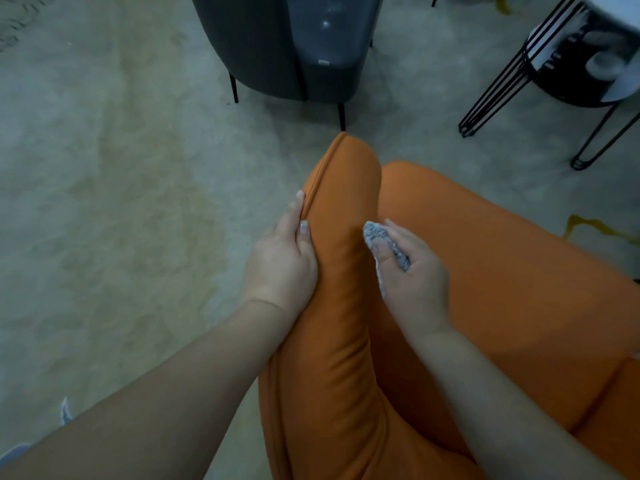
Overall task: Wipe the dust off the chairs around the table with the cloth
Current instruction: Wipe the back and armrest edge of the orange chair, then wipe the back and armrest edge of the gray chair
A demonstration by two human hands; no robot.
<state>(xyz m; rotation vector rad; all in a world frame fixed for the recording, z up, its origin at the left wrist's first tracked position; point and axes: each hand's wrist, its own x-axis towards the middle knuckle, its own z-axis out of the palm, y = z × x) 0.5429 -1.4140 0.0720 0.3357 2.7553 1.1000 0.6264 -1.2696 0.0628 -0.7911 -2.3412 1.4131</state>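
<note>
Left hand: rests against the left outer side of the padded arm of the orange chair, thumb lying along the arm's top, fingers wrapped round its outer edge and gripping it

Right hand: on the inner, right side of the same padded arm, fingers curled round a bunched grey cloth, thumb over it; the cloth's far end sticks out past the thumb and touches the arm's inner face

Grey cloth: small, crumpled, speckled; held between the right hand and the chair arm, just beside the gap where arm meets seat

Orange chair: upholstered, fills the near right of the scene; its arm runs from near to far between the two hands, with a piped seam along the left edge; seat cushion spreads to the right

Dark grey chair: far centre, rounded back turned this way, thin black legs, well apart from the orange chair

Worktop: far right corner, only a pale blurred edge showing, above black wire legs

Floor: pale, mottled, to the left and far side; a yellowish streak near the right edge

Shoe: pale tip at the near left edge
</note>
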